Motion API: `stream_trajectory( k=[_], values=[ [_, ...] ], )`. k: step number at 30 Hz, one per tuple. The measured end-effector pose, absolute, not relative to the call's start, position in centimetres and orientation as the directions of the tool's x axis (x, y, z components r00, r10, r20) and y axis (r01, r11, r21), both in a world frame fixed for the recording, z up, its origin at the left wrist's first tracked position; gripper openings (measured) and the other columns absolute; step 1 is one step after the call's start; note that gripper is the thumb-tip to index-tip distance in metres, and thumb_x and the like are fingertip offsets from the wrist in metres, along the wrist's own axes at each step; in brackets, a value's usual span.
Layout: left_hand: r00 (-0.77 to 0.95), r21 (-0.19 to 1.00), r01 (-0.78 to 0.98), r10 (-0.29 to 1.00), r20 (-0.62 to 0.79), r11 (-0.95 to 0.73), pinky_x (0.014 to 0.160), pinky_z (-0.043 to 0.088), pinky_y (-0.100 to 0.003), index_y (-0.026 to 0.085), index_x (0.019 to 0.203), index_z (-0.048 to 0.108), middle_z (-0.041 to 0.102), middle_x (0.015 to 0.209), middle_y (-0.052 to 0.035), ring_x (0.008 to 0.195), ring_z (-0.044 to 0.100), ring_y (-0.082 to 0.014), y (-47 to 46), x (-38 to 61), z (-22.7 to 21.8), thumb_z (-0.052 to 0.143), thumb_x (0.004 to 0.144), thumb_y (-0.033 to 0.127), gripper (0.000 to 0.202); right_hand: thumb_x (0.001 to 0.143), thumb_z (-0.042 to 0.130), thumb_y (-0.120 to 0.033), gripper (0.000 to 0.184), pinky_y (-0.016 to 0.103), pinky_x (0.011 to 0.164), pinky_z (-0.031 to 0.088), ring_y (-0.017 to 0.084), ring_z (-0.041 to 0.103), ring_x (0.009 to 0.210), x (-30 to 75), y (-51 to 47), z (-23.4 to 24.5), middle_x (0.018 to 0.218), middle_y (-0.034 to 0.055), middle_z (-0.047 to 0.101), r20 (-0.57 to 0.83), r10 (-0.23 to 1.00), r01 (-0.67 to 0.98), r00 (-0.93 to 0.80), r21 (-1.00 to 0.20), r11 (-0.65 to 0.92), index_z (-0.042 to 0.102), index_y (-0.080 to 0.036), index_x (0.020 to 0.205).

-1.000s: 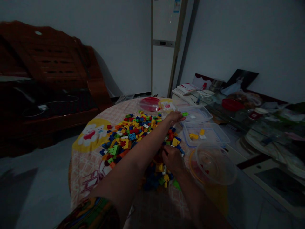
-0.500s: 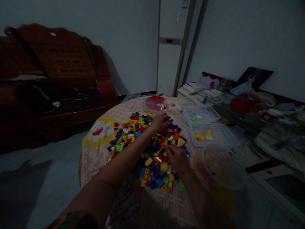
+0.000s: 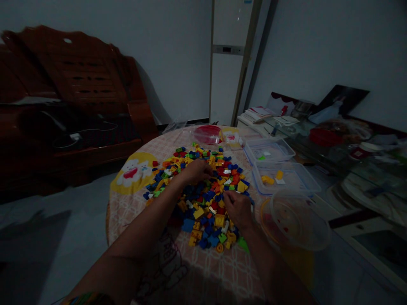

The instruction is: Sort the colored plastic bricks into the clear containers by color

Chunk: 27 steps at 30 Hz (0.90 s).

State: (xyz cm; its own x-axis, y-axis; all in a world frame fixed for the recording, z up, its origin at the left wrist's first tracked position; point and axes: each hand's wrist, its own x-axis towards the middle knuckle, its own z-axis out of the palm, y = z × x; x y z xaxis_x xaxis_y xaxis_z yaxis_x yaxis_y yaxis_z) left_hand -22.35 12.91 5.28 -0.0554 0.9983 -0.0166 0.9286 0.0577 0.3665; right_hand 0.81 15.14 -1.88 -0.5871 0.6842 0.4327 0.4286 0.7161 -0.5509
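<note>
A wide heap of toy building bricks [image 3: 199,212] in yellow, blue, red, green, orange and white covers the middle of the round table. Over the heap's centre is my left hand [image 3: 197,170], its fingers loosely bent and apart above the bricks; no brick shows in it. Lower and to the right, my right hand [image 3: 238,208] rests at the heap's right edge. Its fingers are curled together at the tips, and anything between them is hidden. A yellow brick [image 3: 242,186] lies just above the right hand.
Along the table's right side stand two clear plastic boxes: the nearer box [image 3: 305,178] holds yellow bricks, the farther box [image 3: 288,150] a green piece. A round clear tub [image 3: 321,237] is nearer me. At the back sits a red basket [image 3: 206,134]. The tablecloth [image 3: 222,271] is patterned.
My left hand has moved left and slightly toward me over the heap, its fingers now more bent. My right hand has stayed nearly in place.
</note>
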Motion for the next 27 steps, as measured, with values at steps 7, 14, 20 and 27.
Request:
stream_trajectory(
  k=[7, 14, 20, 27],
  values=[
    [-0.087, 0.206, 0.975, 0.996, -0.009, 0.087, 0.068, 0.043, -0.025, 0.022, 0.089, 0.078, 0.075, 0.088, -0.0059, 0.084, 0.066, -0.0214, 12.2, -20.9, 3.4, 0.071, 0.071, 0.024, 0.019, 0.094, 0.049, -0.029, 0.030, 0.022, 0.060, 0.034, 0.012, 0.060, 0.058, 0.7, 15.1, -1.9, 0.063, 0.0024, 0.066, 0.454, 0.673, 0.406, -0.584, -0.555, 0.726, 0.068, -0.019, 0.074],
    [-0.102, 0.386, 0.918, 0.995, 0.003, 0.093, 0.067, 0.042, -0.024, 0.020, 0.078, 0.078, 0.074, 0.079, -0.0040, 0.073, 0.064, -0.0178, 12.4, -22.0, 3.3, 0.070, 0.075, 0.025, 0.011, 0.094, 0.048, -0.029, 0.031, 0.023, 0.059, 0.034, 0.012, 0.058, 0.057, 0.7, 15.2, -1.9, 0.063, 0.0020, 0.066, 0.450, 0.678, 0.397, -0.581, -0.571, 0.719, 0.068, -0.019, 0.073],
    [-0.164, 0.512, 0.846, 0.986, -0.009, 0.146, 0.069, 0.044, -0.023, 0.018, 0.089, 0.079, 0.075, 0.081, -0.0034, 0.074, 0.066, -0.0178, 11.9, -23.2, 3.6, 0.069, 0.074, 0.023, 0.019, 0.093, 0.049, -0.028, 0.029, 0.022, 0.061, 0.036, 0.013, 0.062, 0.061, 0.7, 15.2, -2.0, 0.067, 0.0036, 0.069, 0.447, 0.677, 0.404, -0.584, -0.564, 0.720, 0.070, -0.019, 0.075],
    [-0.129, 0.388, 0.918, 0.988, 0.089, 0.085, 0.081, 0.046, -0.026, 0.020, 0.086, 0.078, 0.075, 0.092, -0.0050, 0.087, 0.066, -0.0196, 11.4, -21.4, 3.4, 0.062, 0.076, 0.015, 0.019, 0.093, 0.050, -0.027, 0.028, 0.022, 0.061, 0.036, 0.013, 0.061, 0.060, 0.7, 14.9, -1.7, 0.065, 0.0028, 0.068, 0.426, 0.652, 0.383, -0.627, -0.561, 0.734, 0.070, -0.019, 0.074]
  ],
)
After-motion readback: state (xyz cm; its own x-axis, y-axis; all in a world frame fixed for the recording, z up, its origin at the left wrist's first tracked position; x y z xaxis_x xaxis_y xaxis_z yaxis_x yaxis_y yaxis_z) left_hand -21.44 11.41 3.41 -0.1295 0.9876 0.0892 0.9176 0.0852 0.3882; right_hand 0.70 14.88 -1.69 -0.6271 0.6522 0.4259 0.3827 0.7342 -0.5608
